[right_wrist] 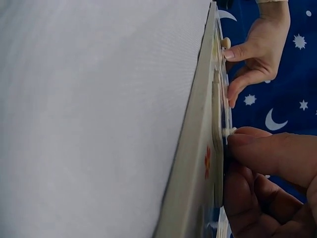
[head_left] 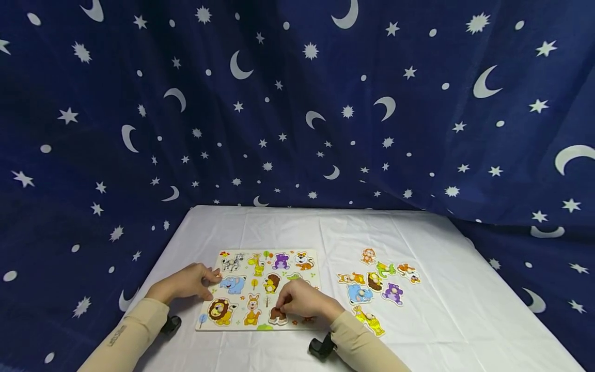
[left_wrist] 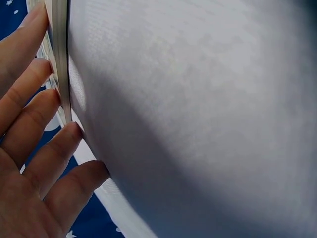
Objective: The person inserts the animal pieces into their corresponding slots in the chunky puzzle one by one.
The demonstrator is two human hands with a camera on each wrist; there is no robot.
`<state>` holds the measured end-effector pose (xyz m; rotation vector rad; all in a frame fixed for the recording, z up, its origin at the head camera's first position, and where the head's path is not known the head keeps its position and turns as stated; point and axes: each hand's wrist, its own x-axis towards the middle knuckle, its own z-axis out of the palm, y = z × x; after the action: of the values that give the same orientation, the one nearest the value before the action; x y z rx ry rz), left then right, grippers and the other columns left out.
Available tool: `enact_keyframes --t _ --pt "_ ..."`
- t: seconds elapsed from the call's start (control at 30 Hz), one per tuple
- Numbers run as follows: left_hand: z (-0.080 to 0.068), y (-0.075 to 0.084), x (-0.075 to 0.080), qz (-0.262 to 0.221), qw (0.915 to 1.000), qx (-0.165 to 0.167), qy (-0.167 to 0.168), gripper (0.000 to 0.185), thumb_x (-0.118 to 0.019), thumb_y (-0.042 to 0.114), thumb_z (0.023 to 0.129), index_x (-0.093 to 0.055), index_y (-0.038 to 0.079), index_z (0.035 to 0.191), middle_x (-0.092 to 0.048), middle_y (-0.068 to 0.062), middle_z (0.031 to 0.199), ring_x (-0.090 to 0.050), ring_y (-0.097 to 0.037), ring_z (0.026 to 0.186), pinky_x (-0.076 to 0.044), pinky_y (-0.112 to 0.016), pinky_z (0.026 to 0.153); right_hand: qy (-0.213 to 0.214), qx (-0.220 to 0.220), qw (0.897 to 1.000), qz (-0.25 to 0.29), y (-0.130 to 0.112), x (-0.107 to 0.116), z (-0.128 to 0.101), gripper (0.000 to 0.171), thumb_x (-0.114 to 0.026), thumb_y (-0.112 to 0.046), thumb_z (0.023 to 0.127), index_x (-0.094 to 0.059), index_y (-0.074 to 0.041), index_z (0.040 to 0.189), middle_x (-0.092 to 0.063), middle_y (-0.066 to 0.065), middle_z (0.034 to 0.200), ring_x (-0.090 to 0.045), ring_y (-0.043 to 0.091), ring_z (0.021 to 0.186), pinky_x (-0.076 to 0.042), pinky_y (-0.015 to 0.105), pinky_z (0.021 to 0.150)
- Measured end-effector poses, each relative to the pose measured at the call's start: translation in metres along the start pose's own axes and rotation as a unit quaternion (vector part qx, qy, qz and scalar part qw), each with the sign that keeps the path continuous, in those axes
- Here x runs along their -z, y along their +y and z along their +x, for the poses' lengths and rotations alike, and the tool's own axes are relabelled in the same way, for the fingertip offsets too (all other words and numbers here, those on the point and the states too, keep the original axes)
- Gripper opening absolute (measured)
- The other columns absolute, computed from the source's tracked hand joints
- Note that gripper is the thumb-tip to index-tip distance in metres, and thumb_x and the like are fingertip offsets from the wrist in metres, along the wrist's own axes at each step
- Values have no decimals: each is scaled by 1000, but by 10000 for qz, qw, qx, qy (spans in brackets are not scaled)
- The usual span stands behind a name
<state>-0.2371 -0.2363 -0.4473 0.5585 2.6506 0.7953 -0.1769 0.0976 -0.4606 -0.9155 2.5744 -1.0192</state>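
A wooden animal puzzle board (head_left: pixel 241 302) lies on the table, printed with animals such as a giraffe, a blue elephant and a kangaroo. With thumb and fingers, my right hand (head_left: pixel 304 299) pinches the small knob of a brown animal puzzle piece (head_left: pixel 278 316) at the board's lower right. In the right wrist view that piece (right_wrist: pixel 217 148) lies close against the board's face. My left hand (head_left: pixel 190 283) rests at the board's left edge with spread fingers (left_wrist: pixel 42 114) touching its side. Near its thumb is the lion piece (head_left: pixel 220 311).
Right of the board, several loose knobbed pieces lie grouped: a monkey (head_left: pixel 368 255), a crocodile (head_left: pixel 385 269), a tiger (head_left: pixel 409 273), a hedgehog (head_left: pixel 374 282), a blue elephant (head_left: pixel 359 294), a purple hippo (head_left: pixel 393 293) and a giraffe (head_left: pixel 369 320). A dark starry curtain (head_left: pixel 297 144) hangs behind the white-covered table (head_left: pixel 446 320).
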Motion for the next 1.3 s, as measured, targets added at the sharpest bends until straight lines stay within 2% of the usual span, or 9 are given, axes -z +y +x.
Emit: enact_keyframes --t 0.17,0.27,0.43,0.57,0.7,0.97,1.13,1.3 --pt "-3 0 0 36 10000 -76 4 54 -90 8 61 -74 0 112 -61 -21 136 -46 -48 136 -31 -60 114 38 21 10000 -73 -2 -2 0 13 -72 2 83 -78 -10 82 -74 -6 76 -54 -8 68 -48 14 65" --pt "-2 1 0 -46 10000 12 -1 55 -91 8 62 -74 0 113 -59 -19 138 -44 -47 138 -30 -59 116 55 -3 9999 -126 -2 -2 -1 13 -72 1 83 -78 -11 81 -73 -7 76 -53 -7 69 -47 14 66" --pt "-3 -1 -1 -81 9998 170 -18 55 -91 9 62 -74 2 113 -58 -18 140 -42 -46 140 -29 -58 118 -10 -2 10000 -21 -1 -3 -2 13 -71 2 85 -78 -10 84 -72 -6 80 -54 -5 74 -48 16 68" --pt "-4 -2 -1 -30 9999 110 -68 55 -91 10 62 -74 2 114 -58 -18 139 -43 -46 139 -30 -59 116 -136 35 9999 55 0 -2 -1 14 -70 2 86 -77 -9 86 -72 -5 84 -55 -4 78 -48 17 71" --pt "0 -2 1 30 10000 14 -87 55 -91 11 63 -74 3 115 -59 -18 139 -44 -46 139 -31 -59 116 -188 121 9997 103 2 2 1 13 -69 4 85 -76 -7 85 -71 -2 85 -56 -1 80 -49 17 73" --pt "8 0 4 -7 9999 102 -121 56 -90 11 64 -73 4 117 -54 -17 144 -39 -45 142 -27 -57 119 -336 152 9992 133 5 8 5 14 -68 5 85 -76 -7 84 -70 -2 85 -53 -3 76 -48 17 70" --pt "7 1 5 89 9998 126 -105 54 -90 11 65 -74 4 116 -55 -17 143 -41 -45 141 -28 -58 118 -302 111 9993 171 6 6 5 15 -68 4 86 -76 -8 84 -71 -2 85 -52 -3 76 -48 17 71" --pt "2 2 2 -27 9996 262 -111 53 -89 9 65 -74 4 115 -56 -17 143 -41 -44 141 -27 -58 118 -278 85 9995 155 2 3 2 14 -68 4 87 -77 -7 88 -72 1 87 -53 -3 77 -48 17 70"
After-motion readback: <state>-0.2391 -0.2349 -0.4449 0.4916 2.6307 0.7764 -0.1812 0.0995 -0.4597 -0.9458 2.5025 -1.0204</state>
